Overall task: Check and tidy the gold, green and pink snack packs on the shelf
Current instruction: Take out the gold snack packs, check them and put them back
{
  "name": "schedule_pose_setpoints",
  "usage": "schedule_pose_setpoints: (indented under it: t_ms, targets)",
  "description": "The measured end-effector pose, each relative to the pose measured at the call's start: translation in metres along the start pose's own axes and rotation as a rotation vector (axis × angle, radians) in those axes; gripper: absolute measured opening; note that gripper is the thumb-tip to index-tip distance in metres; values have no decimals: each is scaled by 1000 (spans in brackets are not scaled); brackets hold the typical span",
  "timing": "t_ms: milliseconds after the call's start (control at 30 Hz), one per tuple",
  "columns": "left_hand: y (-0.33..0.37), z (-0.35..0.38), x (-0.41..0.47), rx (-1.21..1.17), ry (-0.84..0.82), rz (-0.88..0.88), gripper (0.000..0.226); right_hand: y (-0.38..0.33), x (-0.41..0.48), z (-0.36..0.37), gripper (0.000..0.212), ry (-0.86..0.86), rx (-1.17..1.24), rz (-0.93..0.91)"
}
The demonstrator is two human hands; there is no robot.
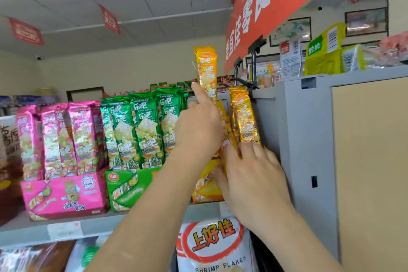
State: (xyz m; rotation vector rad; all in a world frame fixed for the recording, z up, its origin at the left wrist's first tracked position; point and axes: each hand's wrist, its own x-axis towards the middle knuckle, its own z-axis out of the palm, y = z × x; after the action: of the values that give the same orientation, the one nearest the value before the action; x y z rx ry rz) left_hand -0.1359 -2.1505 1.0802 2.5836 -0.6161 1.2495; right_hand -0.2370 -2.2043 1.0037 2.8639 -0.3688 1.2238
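Head view: 1 gold pack (206,68) is held raised above the row by the left hand (198,126); the pack's lower part is hidden behind that hand, with the index finger stretched up along its left edge. The other left fingers are closed around it, though the grip itself is not seen. The left forearm is extended up from the bottom centre, back of hand toward the camera.

The right hand (254,179) is laid flat with fingers (231,152) spread and open, tips touching the lower ends of the gold packs (244,117) standing at the right end of the shelf (66,225), just beside a grey upright panel (304,139). Nothing is gripped by it. The right forearm comes in from the lower right.

The gold packs stand in a yellow display box (205,187), partly hidden by the hands. Left of it, green packs (136,130) stand upright in a green box (125,190). Further left, pink packs (61,137) stand in a pink box (64,196). The 3 boxes are set side by side on the shelf. A shrimp flakes bag (212,247) is seen below the shelf.
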Motion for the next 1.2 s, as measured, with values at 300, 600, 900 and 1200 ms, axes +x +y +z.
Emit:
schedule_pose_setpoints:
  t_ms: [300,600,900,1200]
  targets:
    - [-1,19,3,97,-181,26,98,9,4,13,59,-93,20,-90]
    - [5,20,11,-13,-308,-15,87,4,10,6,42,-128,44,-98]
    - [2,11,-6,-3,-451,109,11,6,6,7,31,-59,79,-98]
    - [-5,-5,-32,-89,-331,172,27,9,1,10,17,11,32,-110]
